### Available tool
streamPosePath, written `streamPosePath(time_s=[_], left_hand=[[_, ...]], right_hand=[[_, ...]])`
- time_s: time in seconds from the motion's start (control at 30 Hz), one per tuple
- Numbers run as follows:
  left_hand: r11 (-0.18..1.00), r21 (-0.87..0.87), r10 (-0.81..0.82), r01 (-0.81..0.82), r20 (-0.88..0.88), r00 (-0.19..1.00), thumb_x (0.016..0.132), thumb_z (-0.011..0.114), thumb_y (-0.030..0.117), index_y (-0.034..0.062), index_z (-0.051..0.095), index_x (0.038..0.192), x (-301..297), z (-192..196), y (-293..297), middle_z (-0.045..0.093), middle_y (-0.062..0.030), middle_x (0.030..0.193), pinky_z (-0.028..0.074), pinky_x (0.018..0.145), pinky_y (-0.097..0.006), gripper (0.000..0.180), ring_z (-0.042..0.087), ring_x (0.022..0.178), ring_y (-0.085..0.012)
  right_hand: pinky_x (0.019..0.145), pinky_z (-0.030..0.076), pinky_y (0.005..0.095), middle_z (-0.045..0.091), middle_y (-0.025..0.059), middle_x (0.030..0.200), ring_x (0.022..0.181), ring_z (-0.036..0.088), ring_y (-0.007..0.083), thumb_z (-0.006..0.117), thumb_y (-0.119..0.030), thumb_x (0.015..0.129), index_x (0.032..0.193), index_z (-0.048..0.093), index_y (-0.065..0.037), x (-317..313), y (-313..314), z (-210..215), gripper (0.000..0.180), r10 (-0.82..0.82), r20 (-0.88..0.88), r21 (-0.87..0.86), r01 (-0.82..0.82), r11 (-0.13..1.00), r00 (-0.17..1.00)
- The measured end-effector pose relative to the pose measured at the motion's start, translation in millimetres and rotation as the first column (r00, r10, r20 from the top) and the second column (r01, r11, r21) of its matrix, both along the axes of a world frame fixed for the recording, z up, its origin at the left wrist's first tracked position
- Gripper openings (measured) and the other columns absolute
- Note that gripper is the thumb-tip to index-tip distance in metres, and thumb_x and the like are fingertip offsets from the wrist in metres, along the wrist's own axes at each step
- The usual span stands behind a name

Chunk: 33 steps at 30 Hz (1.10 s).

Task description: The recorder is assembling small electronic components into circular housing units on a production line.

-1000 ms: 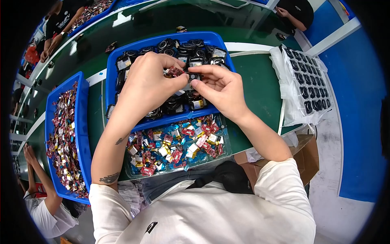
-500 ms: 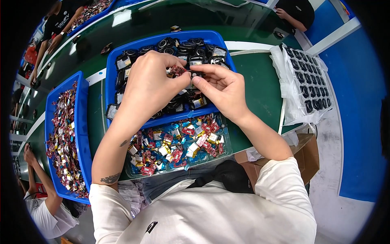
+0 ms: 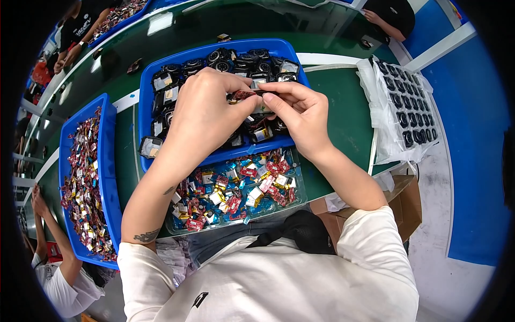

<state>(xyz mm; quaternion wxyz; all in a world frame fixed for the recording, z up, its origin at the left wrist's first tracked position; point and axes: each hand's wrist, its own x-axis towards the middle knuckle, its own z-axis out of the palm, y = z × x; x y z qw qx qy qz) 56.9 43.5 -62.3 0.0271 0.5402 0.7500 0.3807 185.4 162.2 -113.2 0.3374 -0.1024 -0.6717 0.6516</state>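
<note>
Above a blue bin (image 3: 225, 154) of black watch-like housings (image 3: 221, 65), my two hands meet over one small assembly. My left hand (image 3: 204, 110) is closed in a pinch on a small red circuit board (image 3: 244, 95). Thumb and forefinger of my right hand (image 3: 307, 115) are pressed together at the right end of the same piece, where a dark and greenish part shows between the fingertips. My fingers hide most of it, so I cannot tell how its parts are joined. Below my wrists sits a clear tray (image 3: 302, 188) of red circuit boards with white and yellow battery-like pieces.
A long blue bin (image 3: 111, 188) of similar boards stands at the left. White-lined trays (image 3: 370, 80) with rows of black cases lie at the right, above a cardboard box (image 3: 405, 212). Loose pieces lie on the green surface beyond, where other people work.
Both hands have shifted slightly right, and the red board has tilted, showing less of its face. Pieces on the far green surface have moved left. Co-workers' hands at the left have shifted.
</note>
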Motion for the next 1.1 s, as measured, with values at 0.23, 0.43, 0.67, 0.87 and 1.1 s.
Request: streamPosePath(time_s=[0.23, 0.43, 0.67, 0.87, 1.1], left_hand=[[0.996, 0.073, -0.039, 0.043, -0.053, 0.998, 0.076, 0.072, 0.013, 0.0008, 0.073, 0.085, 4, 3, -2, 0.071, -0.0126, 0.097, 0.050, 0.079, -0.035, 0.016, 0.065, 0.088, -0.0243], [0.999, 0.041, 0.005, 0.002, -0.171, 0.985, 0.077, 0.071, 0.012, -0.0005, 0.071, 0.083, 6, 15, -5, 0.070, -0.0096, 0.086, 0.050, 0.076, -0.031, 0.013, 0.065, 0.083, -0.0221], [0.985, -0.086, -0.102, 0.148, 0.395, 0.913, 0.084, 0.068, 0.009, -0.0036, 0.069, 0.088, 5, 11, -2, 0.069, -0.0071, 0.083, 0.049, 0.072, -0.023, 0.014, 0.063, 0.075, -0.0100], [0.985, 0.084, -0.171, 0.152, 0.612, 0.772, 0.083, 0.069, 0.010, -0.0039, 0.070, 0.088, 4, 2, 1, 0.070, -0.0081, 0.076, 0.051, 0.066, -0.024, 0.015, 0.064, 0.072, -0.0091], [0.997, 0.053, -0.076, 0.056, 0.581, 0.811, 0.081, 0.071, 0.007, -0.0037, 0.067, 0.087, 4, 6, 1, 0.070, -0.0079, 0.074, 0.051, 0.063, -0.023, 0.013, 0.065, 0.069, -0.0092]], right_hand=[[0.065, 0.054, 0.0212, 0.068, 0.0067, 0.090, 0.079, 0.064, 0.0074, 0.064, -0.004, 0.087, 0.103, 0.065, 0.002, -1, 3, 1, 0.017, -0.036, -0.025, -0.062, 0.035, 0.997, 0.999], [0.067, 0.051, 0.0204, 0.067, 0.0053, 0.090, 0.079, 0.062, 0.0061, 0.066, -0.004, 0.086, 0.101, 0.062, 0.001, 0, 4, 4, 0.016, -0.016, -0.044, -0.174, 0.008, 0.985, 0.999], [0.066, 0.049, 0.0202, 0.066, 0.0050, 0.088, 0.077, 0.062, 0.0068, 0.068, 0.000, 0.083, 0.097, 0.061, 0.001, 1, 7, 2, 0.016, -0.087, -0.085, -0.110, 0.078, 0.991, 0.993], [0.068, 0.051, 0.0214, 0.067, 0.0074, 0.089, 0.077, 0.064, 0.0087, 0.067, 0.002, 0.082, 0.096, 0.061, 0.002, 1, 3, 5, 0.015, -0.113, -0.157, -0.023, 0.111, 0.994, 0.981], [0.075, 0.053, 0.0236, 0.068, 0.0106, 0.095, 0.085, 0.065, 0.0117, 0.065, 0.002, 0.085, 0.100, 0.061, 0.004, 2, 1, 4, 0.016, -0.065, -0.168, 0.008, 0.067, 0.998, 0.984]])
